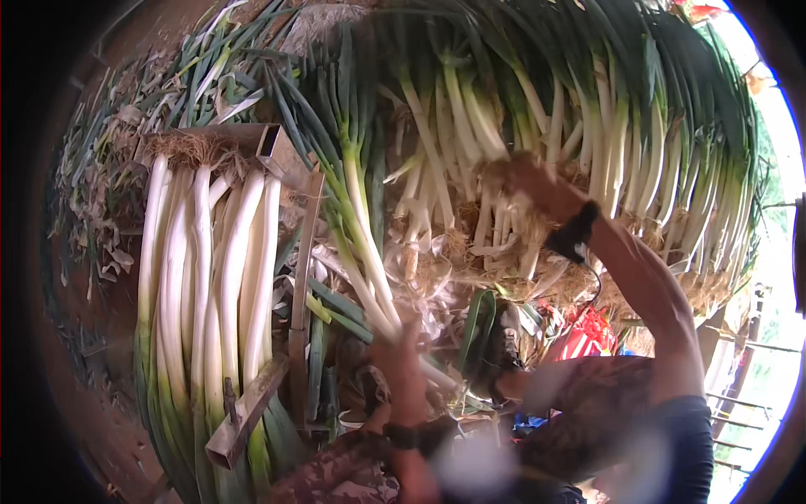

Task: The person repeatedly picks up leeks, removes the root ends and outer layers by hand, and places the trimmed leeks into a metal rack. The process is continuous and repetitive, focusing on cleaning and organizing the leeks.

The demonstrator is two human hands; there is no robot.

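My left hand (400,353) grips the white lower stems of a few large green onions (365,233). Their green leaves spread up and away from me. Farther right, my blurred right hand (535,183) is closed around the white ends of green onions (482,120) at the front of a long heap. To my left, a bundle of peeled white green onions (201,252) lies in a metal frame, roots (195,151) against its far metal plate (242,135). A short square metal bar (245,412) crosses the bundle near the green part.
The row of untrimmed green onions (655,138) stretches to the far right. Discarded leaves (113,189) cover the ground at left. An upright metal strip (305,296) stands beside the bundle. A red plastic bag (589,337) lies near my knee.
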